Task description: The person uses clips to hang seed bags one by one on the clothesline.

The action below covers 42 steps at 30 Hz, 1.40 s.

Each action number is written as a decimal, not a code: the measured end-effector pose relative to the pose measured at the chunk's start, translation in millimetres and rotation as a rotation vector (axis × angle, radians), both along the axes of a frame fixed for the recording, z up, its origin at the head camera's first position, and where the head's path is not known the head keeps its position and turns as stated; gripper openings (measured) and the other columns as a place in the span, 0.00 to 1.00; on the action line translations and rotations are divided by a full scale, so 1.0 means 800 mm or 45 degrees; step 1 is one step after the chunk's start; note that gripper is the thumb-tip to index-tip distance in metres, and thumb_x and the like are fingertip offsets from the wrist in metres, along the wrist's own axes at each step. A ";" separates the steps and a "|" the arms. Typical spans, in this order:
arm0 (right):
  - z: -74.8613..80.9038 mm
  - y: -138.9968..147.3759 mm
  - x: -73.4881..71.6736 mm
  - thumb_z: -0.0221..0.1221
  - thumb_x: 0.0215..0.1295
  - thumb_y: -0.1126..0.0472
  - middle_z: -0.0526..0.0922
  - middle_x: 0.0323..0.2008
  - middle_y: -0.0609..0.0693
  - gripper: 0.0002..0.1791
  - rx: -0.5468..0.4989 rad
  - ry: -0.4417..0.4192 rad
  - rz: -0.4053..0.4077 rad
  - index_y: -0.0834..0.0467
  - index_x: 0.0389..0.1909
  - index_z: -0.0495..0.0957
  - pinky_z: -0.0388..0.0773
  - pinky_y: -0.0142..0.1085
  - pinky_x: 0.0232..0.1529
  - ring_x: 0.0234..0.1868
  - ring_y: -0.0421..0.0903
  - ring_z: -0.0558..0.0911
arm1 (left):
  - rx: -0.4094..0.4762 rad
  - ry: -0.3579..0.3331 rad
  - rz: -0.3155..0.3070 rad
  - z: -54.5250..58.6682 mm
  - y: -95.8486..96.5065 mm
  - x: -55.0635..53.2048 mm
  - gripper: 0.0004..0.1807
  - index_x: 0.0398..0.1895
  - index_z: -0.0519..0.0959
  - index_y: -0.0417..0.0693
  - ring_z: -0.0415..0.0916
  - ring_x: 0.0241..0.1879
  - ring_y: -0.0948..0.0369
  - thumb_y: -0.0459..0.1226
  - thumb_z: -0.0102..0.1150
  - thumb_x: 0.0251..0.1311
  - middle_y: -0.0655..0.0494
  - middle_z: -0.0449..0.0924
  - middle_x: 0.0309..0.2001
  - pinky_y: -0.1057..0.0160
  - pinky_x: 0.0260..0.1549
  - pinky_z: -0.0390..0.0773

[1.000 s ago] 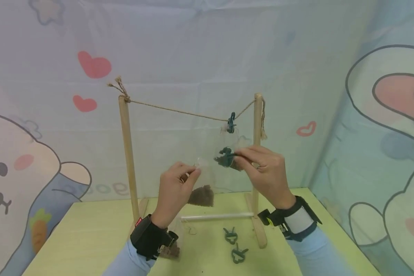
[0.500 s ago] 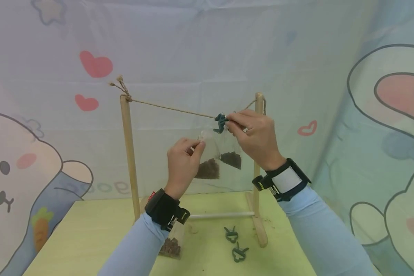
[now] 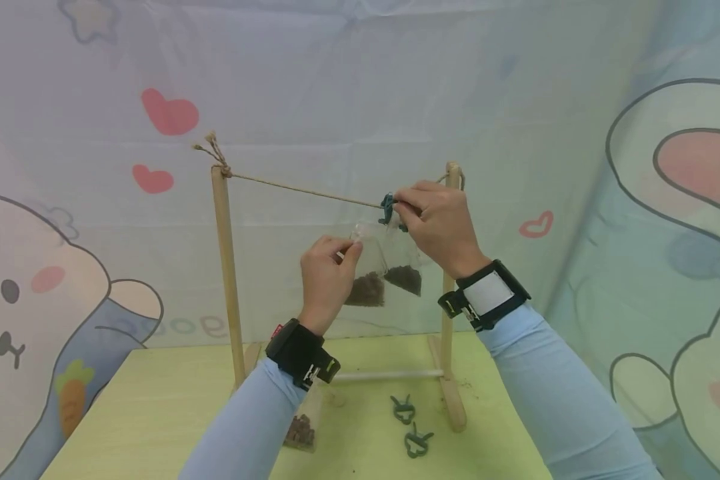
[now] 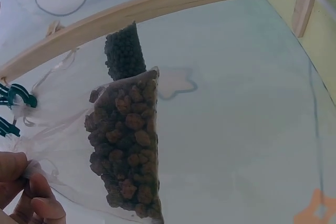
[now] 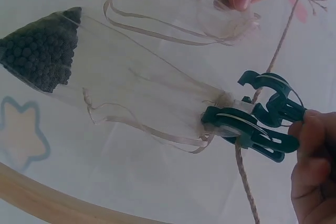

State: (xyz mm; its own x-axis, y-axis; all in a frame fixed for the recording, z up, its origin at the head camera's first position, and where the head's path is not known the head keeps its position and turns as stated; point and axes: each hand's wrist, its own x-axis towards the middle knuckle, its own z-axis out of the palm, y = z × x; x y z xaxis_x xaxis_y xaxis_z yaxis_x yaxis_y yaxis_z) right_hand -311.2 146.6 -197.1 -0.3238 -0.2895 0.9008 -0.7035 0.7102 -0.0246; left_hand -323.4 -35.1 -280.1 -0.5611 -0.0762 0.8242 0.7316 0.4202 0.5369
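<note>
Twine (image 3: 312, 193), tan, rough and twisted, is sagging between two upright, pale wooden posts (image 3: 228, 267). The left grip (image 3: 330, 277) is pinching, between thumb and fingers, the gathered top of a clear, sheer drawstring bag of rough reddish-brown lumps (image 4: 126, 145). The bag is hanging just below those fingertips and below the twine, its pebbly load bulging into a squarish bottom, thin pale ribbons trailing along its side.

The right grip (image 3: 441, 223) is pinching the handle end of a dark green plastic spring clip (image 5: 273, 95). This clip is projecting from the fingertips with its curved, hooked prongs parted at the twine; whether they are touching it cannot be told. Just beside it, a second dark green plastic clip (image 5: 249, 129) is clamping the twine and the bunched neck of a see-through bag of small, round, near-black beads (image 5: 39, 51), which is hanging near the lump-filled bag.

Below, a smooth yellow-green bench (image 3: 156, 400) is carrying two loose green clips (image 3: 417, 442) with splayed handles, and a third clear bag of brown lumps (image 3: 301, 432) is lying partly hidden beside the left sleeve (image 3: 246, 420). A slim white rod (image 3: 390, 376) is running low between the posts.
</note>
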 end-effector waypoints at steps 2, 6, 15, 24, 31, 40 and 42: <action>0.000 0.001 -0.002 0.67 0.66 0.70 0.88 0.32 0.60 0.05 0.009 -0.023 -0.011 0.68 0.38 0.89 0.81 0.45 0.28 0.30 0.54 0.85 | 0.002 -0.014 0.002 0.000 0.001 -0.001 0.07 0.35 0.89 0.34 0.75 0.24 0.51 0.31 0.67 0.66 0.43 0.82 0.30 0.65 0.27 0.71; 0.003 0.005 -0.004 0.67 0.65 0.71 0.89 0.32 0.60 0.05 0.009 -0.077 -0.025 0.68 0.38 0.89 0.80 0.45 0.28 0.30 0.54 0.86 | 0.008 -0.047 -0.002 0.001 0.003 -0.002 0.07 0.36 0.89 0.34 0.75 0.25 0.50 0.32 0.66 0.67 0.43 0.82 0.31 0.65 0.27 0.71; 0.023 0.009 -0.002 0.67 0.66 0.70 0.89 0.32 0.62 0.05 0.020 -0.218 -0.032 0.67 0.37 0.90 0.59 0.67 0.71 0.32 0.59 0.86 | 0.063 -0.066 -0.051 0.011 0.006 -0.003 0.09 0.39 0.89 0.34 0.76 0.27 0.50 0.33 0.64 0.70 0.42 0.82 0.34 0.66 0.27 0.70; 0.030 0.003 0.001 0.67 0.68 0.66 0.90 0.42 0.60 0.08 0.035 -0.467 -0.032 0.64 0.43 0.90 0.41 0.66 0.77 0.42 0.58 0.88 | 0.124 -0.122 -0.113 0.018 0.010 -0.003 0.09 0.42 0.89 0.34 0.81 0.29 0.49 0.32 0.65 0.69 0.42 0.81 0.34 0.68 0.28 0.73; 0.034 -0.004 0.008 0.67 0.69 0.63 0.91 0.41 0.58 0.09 0.057 -0.540 -0.063 0.62 0.46 0.90 0.36 0.64 0.77 0.39 0.56 0.88 | 0.148 -0.168 -0.180 0.020 0.010 -0.002 0.08 0.44 0.88 0.33 0.84 0.30 0.48 0.30 0.63 0.70 0.42 0.81 0.35 0.66 0.29 0.84; 0.035 -0.003 0.007 0.67 0.67 0.65 0.90 0.41 0.61 0.17 0.159 -0.722 0.047 0.67 0.55 0.85 0.72 0.36 0.29 0.32 0.53 0.86 | 0.055 -0.318 -0.266 0.021 0.004 0.002 0.11 0.50 0.87 0.34 0.85 0.34 0.48 0.31 0.58 0.74 0.42 0.80 0.38 0.70 0.31 0.79; 0.034 -0.002 0.007 0.67 0.67 0.65 0.90 0.40 0.60 0.19 0.189 -0.747 0.066 0.67 0.57 0.84 0.69 0.35 0.27 0.31 0.52 0.84 | 0.016 -0.346 -0.273 0.020 0.001 0.002 0.13 0.53 0.86 0.34 0.85 0.35 0.48 0.32 0.57 0.75 0.42 0.79 0.39 0.67 0.32 0.79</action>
State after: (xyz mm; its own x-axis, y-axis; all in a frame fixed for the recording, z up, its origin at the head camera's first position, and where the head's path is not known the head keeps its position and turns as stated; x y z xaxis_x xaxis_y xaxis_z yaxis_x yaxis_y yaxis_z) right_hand -306.0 145.2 -169.5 -0.7364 -0.4269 0.5249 -0.6361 0.7011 -0.3222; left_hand -321.8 -34.6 -263.7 -0.7644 0.0585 0.6421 0.6321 0.2644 0.7284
